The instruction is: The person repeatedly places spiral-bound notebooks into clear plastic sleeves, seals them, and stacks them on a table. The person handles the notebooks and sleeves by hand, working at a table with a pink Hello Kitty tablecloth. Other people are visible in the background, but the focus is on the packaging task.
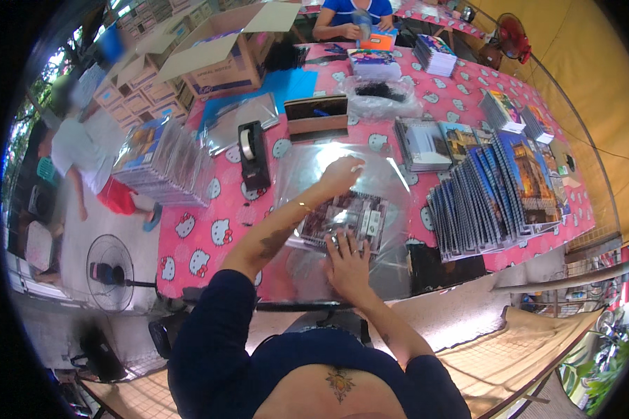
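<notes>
Open-air packing stall, cardboard boxes (217, 59), notebook stacks (500, 188), tape dispenser (251, 153), pink table (203, 230), awning.

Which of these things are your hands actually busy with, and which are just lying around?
In hand: left hand, right hand, clear plastic sleeve, notebook inside it.

Lying about: tape dispenser, row of spiral notebooks, cardboard box, floor fan.

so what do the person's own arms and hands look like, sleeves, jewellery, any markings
Both arms are bare below short dark navy sleeves. The left forearm carries a dark tattoo, with a thin gold-coloured bracelet at the wrist. The right hand seems to wear a ring on one finger. The left hand shows no ring that I can make out.
</notes>
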A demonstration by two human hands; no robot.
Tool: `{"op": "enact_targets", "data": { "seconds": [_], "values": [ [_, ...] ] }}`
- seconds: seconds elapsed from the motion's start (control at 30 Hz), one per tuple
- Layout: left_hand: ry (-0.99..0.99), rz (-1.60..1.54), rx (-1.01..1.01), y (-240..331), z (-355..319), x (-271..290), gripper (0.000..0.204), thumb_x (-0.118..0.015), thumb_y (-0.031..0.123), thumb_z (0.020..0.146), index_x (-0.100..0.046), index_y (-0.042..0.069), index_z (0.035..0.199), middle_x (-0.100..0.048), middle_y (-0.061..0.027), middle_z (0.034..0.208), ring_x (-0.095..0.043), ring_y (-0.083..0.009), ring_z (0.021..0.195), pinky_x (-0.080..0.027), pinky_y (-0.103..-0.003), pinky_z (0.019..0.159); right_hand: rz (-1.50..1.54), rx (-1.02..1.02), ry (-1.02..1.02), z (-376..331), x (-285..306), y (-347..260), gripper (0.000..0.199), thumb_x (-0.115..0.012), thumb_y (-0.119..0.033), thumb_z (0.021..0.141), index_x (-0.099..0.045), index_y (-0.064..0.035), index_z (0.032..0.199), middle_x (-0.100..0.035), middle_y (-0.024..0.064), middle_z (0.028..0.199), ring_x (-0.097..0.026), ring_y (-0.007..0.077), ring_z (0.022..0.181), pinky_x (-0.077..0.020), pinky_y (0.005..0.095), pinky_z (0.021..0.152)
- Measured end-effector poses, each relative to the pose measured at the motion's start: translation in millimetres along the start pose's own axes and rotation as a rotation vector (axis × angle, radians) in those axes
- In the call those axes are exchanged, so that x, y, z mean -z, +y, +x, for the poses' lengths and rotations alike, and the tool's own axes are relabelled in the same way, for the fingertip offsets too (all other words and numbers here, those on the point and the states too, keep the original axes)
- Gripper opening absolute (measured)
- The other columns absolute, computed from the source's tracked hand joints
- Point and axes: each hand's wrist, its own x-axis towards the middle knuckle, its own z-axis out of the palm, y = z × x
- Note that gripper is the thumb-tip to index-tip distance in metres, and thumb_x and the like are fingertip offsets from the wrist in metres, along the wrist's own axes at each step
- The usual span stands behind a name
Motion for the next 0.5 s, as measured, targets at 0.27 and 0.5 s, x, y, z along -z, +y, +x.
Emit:
{"op": "enact_targets", "data": {
  "seconds": [0.27,0.5],
  "values": [
    [-0.24,0.48,-0.198,-32,59,-62,0.023,-0.069,0.014,0.073,-0.065,0.003,0.092,-0.064,-0.0151,0.094,-0.063,-0.0341,0.094,-0.053,-0.042,0.081,0.033,0.017,-0.006,2,7,8,0.062,-0.063,-0.037,0.085,-0.045,-0.0187,0.142,-0.04,0.009,0.149,-0.032,0.0277,0.14,-0.0242,0.0574,0.109],
    [-0.154,0.318,-0.172,-38,63,-31,0.028,-0.073,0.022,0.075,-0.062,0.007,0.096,-0.064,-0.0128,0.094,-0.06,-0.0324,0.096,-0.047,-0.046,0.08,0.066,0.021,-0.016,2,12,8,0.063,-0.063,-0.035,0.085,-0.044,-0.0186,0.142,-0.039,0.0092,0.149,-0.033,0.0286,0.14,-0.0238,0.0574,0.109]
  ]
}}
